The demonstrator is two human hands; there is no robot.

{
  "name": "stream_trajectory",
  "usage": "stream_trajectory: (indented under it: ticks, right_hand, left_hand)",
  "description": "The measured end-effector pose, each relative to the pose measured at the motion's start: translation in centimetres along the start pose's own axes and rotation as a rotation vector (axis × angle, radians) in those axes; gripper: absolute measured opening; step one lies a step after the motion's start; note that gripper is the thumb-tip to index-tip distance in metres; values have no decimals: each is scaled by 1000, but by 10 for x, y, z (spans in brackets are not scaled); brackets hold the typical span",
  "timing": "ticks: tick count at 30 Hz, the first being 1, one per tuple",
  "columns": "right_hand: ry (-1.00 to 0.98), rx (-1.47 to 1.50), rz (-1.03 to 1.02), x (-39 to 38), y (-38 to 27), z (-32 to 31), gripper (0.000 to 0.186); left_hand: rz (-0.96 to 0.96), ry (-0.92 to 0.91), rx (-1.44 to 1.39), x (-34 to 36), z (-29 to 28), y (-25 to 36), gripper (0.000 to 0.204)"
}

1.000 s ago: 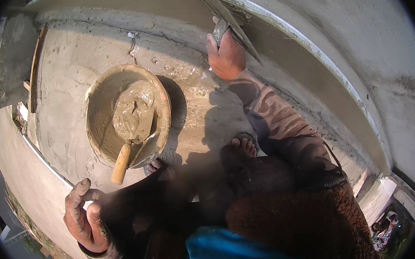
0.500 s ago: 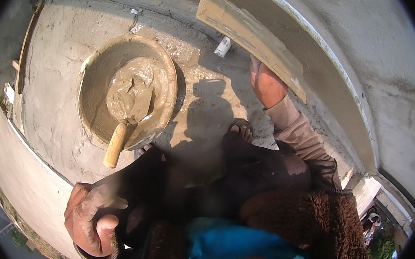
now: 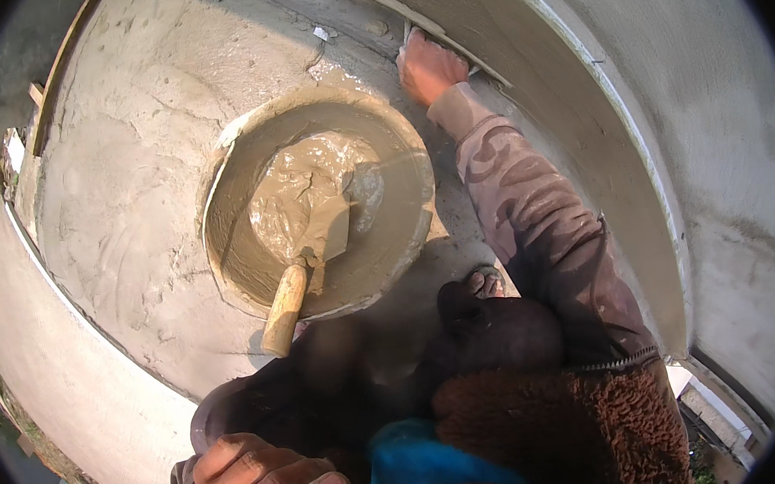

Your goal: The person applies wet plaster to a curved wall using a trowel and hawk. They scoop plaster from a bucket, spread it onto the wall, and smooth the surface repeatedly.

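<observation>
My right hand [image 3: 428, 65] reaches far forward and grips a long plaster float [image 3: 443, 39] pressed edge-on against the base of the curved wall [image 3: 578, 105]. My left hand [image 3: 266, 481] rests low near my knee, fingers curled, holding nothing that I can see. Between them sits a round metal pan [image 3: 405, 231] of wet grey-brown mortar [image 3: 300, 194]. A trowel [image 3: 311, 262] with a pale wooden handle lies in the pan, its blade in the mortar and its handle sticking out over the near rim.
The rough cement slab [image 3: 135, 199] spreads left of the pan, ending at a raised curved parapet [image 3: 57, 363] with a drop beyond. A wooden board [image 3: 55, 77] lies at the far left. My sandalled foot [image 3: 483, 281] is just right of the pan.
My right hand has swung the float from above the slab to the foot of the wall. The view moved closer to the pan. My left hand stayed low.
</observation>
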State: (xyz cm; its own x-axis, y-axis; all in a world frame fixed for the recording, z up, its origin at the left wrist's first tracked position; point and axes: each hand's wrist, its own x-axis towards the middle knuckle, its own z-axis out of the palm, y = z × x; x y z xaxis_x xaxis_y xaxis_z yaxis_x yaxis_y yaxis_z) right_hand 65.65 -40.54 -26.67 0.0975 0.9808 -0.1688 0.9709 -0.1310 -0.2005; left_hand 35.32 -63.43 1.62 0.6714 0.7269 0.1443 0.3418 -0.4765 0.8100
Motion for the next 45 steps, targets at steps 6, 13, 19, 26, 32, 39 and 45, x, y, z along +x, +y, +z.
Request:
stream_trajectory:
  ticks: [6, 13, 19, 26, 32, 39, 45]
  right_hand:
    - [-87, -41, 71, 12, -7, -20, 38]
    - [180, -84, 35, -15, -19, -62, 36]
    - [158, -71, -85, -33, -17, -20, 33]
    - [-12, -36, 89, 6, -20, 0, 36]
    - [91, -57, 50, 5, -11, -29, 40]
    - [262, -91, 80, -19, -16, -100, 46]
    - [526, 146, -245, -60, -27, -114, 36]
  left_hand:
    - [13, 57, -22, 1, -7, -14, 30]
    - [88, 24, -98, -2, -19, -33, 28]
    - [84, 36, -72, -4, -21, -37, 43]
    - [65, 274, -10, -16, 2, -35, 33]
    - [65, 295, -34, -12, 0, -33, 35]
    - [126, 268, -53, -4, 3, -36, 36]
    - [142, 57, -53, 2, -15, -42, 44]
